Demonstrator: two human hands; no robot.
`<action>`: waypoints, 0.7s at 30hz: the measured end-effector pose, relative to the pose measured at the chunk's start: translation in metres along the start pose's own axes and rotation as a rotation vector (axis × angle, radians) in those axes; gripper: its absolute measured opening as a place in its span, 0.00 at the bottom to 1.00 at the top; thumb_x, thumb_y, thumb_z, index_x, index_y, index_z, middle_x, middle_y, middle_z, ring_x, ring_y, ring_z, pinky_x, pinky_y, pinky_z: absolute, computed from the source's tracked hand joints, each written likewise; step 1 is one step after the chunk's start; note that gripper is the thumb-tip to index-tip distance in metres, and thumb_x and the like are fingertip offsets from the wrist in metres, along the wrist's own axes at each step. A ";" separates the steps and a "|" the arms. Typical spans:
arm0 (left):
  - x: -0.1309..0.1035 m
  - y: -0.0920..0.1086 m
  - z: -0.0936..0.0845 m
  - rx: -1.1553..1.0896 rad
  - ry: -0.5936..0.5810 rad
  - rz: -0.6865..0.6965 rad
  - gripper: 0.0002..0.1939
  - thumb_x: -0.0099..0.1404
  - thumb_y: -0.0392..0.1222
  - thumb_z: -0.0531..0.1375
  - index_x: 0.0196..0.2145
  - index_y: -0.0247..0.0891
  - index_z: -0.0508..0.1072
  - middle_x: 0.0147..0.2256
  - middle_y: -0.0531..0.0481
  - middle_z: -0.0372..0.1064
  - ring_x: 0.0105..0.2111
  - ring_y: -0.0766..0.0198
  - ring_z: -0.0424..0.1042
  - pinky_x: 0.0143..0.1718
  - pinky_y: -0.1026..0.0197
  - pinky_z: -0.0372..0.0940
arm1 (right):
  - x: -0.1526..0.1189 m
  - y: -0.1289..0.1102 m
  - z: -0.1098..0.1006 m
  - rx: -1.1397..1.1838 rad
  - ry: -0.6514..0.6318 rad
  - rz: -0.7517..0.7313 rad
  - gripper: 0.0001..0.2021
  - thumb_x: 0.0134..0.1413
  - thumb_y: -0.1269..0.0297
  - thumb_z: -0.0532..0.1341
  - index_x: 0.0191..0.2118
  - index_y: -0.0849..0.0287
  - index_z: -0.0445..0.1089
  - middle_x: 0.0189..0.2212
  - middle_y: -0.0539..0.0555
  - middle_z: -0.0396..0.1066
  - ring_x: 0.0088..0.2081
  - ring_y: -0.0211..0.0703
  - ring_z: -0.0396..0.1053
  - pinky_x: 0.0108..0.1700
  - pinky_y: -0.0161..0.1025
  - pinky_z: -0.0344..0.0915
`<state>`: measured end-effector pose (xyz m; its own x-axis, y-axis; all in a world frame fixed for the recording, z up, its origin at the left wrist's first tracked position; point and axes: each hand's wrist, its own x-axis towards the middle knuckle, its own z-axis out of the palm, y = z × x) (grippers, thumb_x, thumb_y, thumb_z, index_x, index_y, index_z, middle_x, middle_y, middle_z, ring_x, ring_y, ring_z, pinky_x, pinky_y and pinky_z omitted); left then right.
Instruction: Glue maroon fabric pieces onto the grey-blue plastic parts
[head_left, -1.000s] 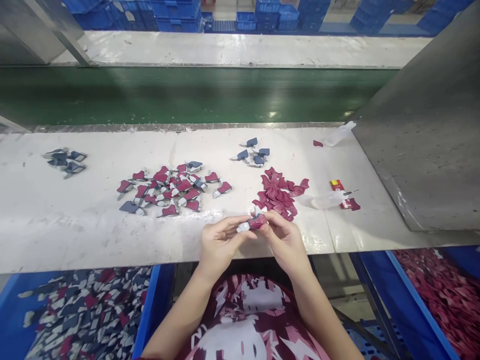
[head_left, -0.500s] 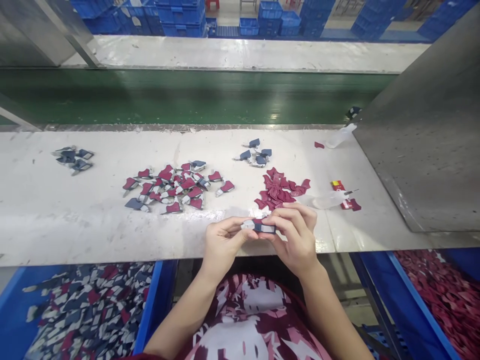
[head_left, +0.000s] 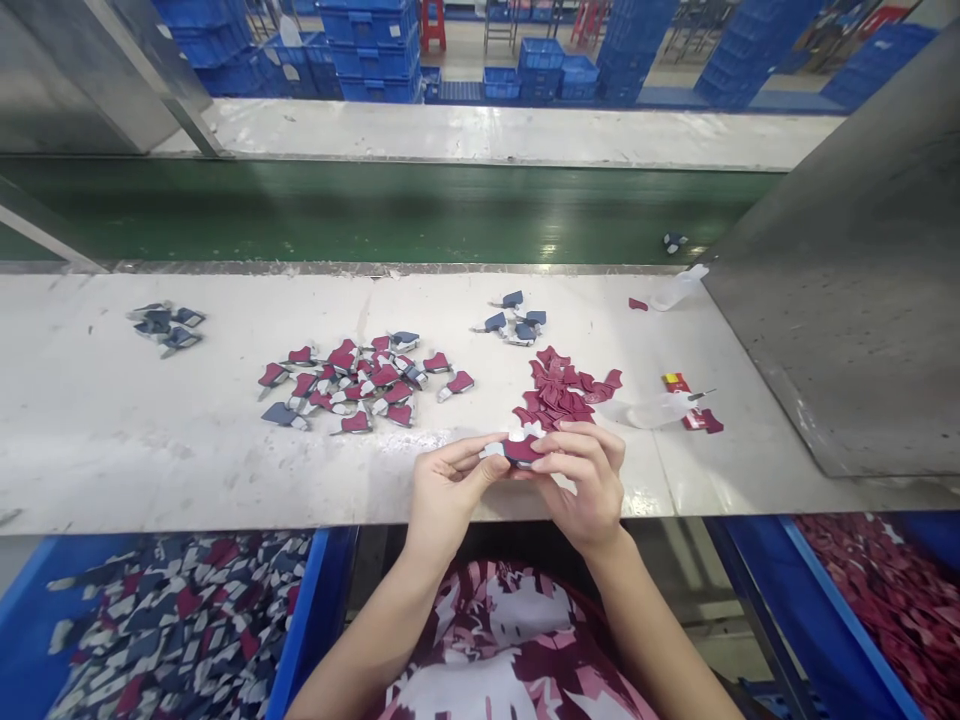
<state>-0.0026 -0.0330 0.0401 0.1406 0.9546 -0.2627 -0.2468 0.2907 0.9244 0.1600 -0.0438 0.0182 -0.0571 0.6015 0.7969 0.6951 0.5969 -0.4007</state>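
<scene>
Between my two hands, over the bench's front edge, is a small plastic part [head_left: 519,450] in white and dark blue with a maroon face turned upward. My left hand [head_left: 450,490] pinches its white end between thumb and fingers. The fingers of my right hand [head_left: 585,480] close on its other end and lie on the maroon face. Just beyond is a pile of loose maroon pieces [head_left: 559,390]. To the left lies a heap of similar maroon-faced parts [head_left: 360,380]. Several blue-and-white parts [head_left: 517,318] sit behind, and another small group [head_left: 166,326] is at the far left.
Translucent squeeze bottles [head_left: 664,408] lie on the right, one across a red and yellow packet [head_left: 679,385]. Blue bins of mixed parts [head_left: 319,570] and maroon pieces [head_left: 840,620] stand below the bench. A green conveyor belt [head_left: 420,210] runs behind; a metal panel [head_left: 847,290] rises at right.
The held part has been tilted so its maroon face shows more. My right fingers have shifted slightly over it. The whole view has moved a little, with more of the background showing.
</scene>
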 end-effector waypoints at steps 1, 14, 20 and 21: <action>0.000 0.001 0.000 0.003 -0.004 0.000 0.18 0.55 0.49 0.73 0.41 0.37 0.84 0.34 0.44 0.83 0.33 0.57 0.82 0.39 0.62 0.76 | -0.002 0.001 0.001 0.044 0.032 0.024 0.18 0.57 0.69 0.68 0.51 0.48 0.66 0.36 0.51 0.73 0.47 0.47 0.68 0.46 0.45 0.72; -0.001 0.005 0.008 0.047 0.094 0.130 0.13 0.52 0.36 0.72 0.38 0.39 0.85 0.36 0.46 0.83 0.36 0.57 0.83 0.39 0.64 0.78 | -0.011 -0.003 0.001 0.581 -0.170 0.696 0.21 0.64 0.46 0.57 0.55 0.50 0.74 0.51 0.57 0.75 0.51 0.50 0.73 0.49 0.45 0.72; -0.003 0.001 0.013 0.017 0.092 0.182 0.13 0.53 0.33 0.71 0.38 0.40 0.85 0.38 0.47 0.82 0.38 0.56 0.83 0.42 0.63 0.79 | -0.009 -0.008 0.013 0.653 -0.109 0.880 0.20 0.56 0.48 0.67 0.50 0.52 0.76 0.47 0.57 0.75 0.48 0.49 0.73 0.47 0.44 0.72; -0.003 0.000 0.013 0.018 0.097 0.186 0.13 0.53 0.33 0.71 0.38 0.40 0.85 0.38 0.47 0.82 0.38 0.56 0.83 0.42 0.63 0.79 | -0.007 -0.009 0.013 0.670 -0.102 0.895 0.18 0.56 0.49 0.67 0.49 0.52 0.77 0.45 0.56 0.75 0.47 0.48 0.74 0.47 0.43 0.72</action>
<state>0.0092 -0.0368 0.0449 0.0011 0.9938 -0.1114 -0.2429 0.1083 0.9640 0.1447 -0.0465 0.0098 0.1896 0.9793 0.0715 -0.0090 0.0745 -0.9972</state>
